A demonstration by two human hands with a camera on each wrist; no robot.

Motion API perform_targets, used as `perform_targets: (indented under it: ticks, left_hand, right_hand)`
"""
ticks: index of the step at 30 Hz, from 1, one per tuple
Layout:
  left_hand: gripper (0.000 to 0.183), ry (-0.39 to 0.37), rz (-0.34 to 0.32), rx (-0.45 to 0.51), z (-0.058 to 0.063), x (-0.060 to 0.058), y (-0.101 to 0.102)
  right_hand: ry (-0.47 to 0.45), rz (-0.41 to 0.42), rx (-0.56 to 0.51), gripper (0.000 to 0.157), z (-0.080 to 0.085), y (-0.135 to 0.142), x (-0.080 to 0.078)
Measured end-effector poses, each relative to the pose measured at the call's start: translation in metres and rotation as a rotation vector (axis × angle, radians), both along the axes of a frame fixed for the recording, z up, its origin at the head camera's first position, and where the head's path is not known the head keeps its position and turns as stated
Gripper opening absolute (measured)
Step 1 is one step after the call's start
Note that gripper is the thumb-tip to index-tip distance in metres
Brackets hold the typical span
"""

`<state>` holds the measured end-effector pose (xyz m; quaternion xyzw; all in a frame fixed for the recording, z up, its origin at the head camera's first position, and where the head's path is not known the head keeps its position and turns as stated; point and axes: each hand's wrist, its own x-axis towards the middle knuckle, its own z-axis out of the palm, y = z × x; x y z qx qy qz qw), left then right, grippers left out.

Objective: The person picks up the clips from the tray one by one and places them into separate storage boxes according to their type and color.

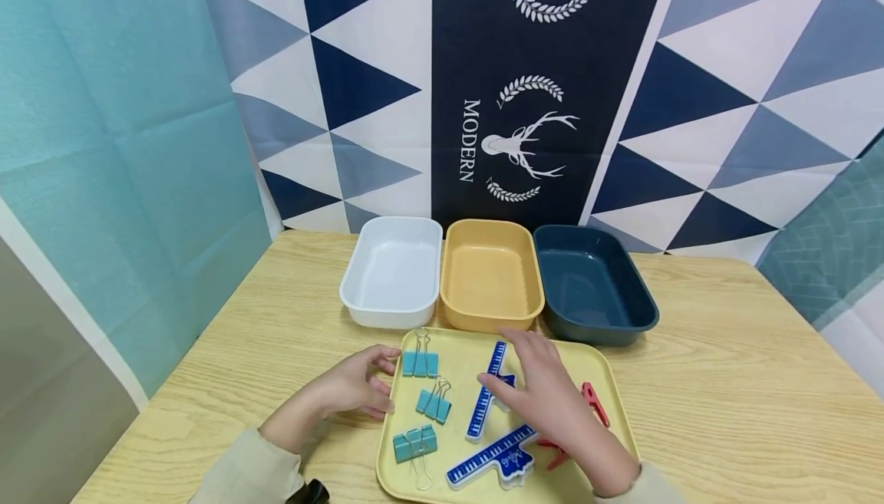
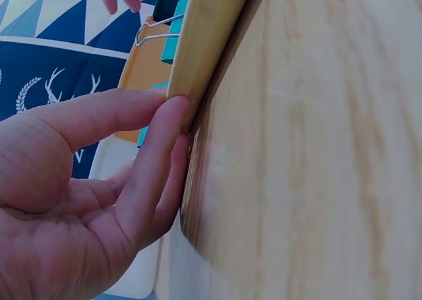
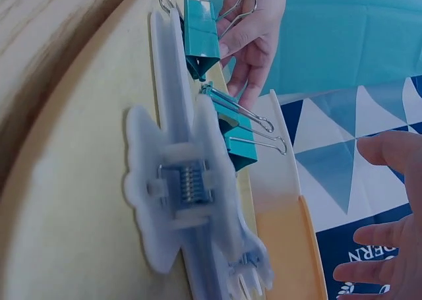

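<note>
A yellow tray [image 1: 476, 473] carries several clips. My left hand [image 1: 355, 385] rests its fingertips against the tray's left edge, and the left wrist view shows thumb and fingers right at the rim. Nearest to that hand are three teal binder clips [image 1: 420, 364], lined up along the tray's left side. My right hand [image 1: 542, 389] hovers above the tray with spread fingers, nothing between them. Under it are two blue-and-white piano-key clips [image 1: 492, 454], the upper one partly hidden by the hand. Red clips [image 1: 595, 404] lie at the right, partly covered by the right hand and forearm.
Behind the tray a white bin [image 1: 390, 270], a yellow-orange bin [image 1: 492, 270] and a dark blue bin [image 1: 590, 281] stand side by side. A patterned cloth [image 1: 373, 105] hangs beyond the wooden table [image 1: 725, 381].
</note>
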<state>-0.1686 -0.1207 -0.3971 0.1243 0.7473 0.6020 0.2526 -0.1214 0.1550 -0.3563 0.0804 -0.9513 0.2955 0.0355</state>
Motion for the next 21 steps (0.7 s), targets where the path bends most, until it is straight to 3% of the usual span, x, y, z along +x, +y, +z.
perform_targets:
  ticks: [21]
  left_hand:
    - [0.078,-0.004,-0.012,0.000,0.000,-0.002,-0.001]
  right_hand:
    - [-0.017,0.036,-0.034,0.074,-0.005,-0.018,-0.009]
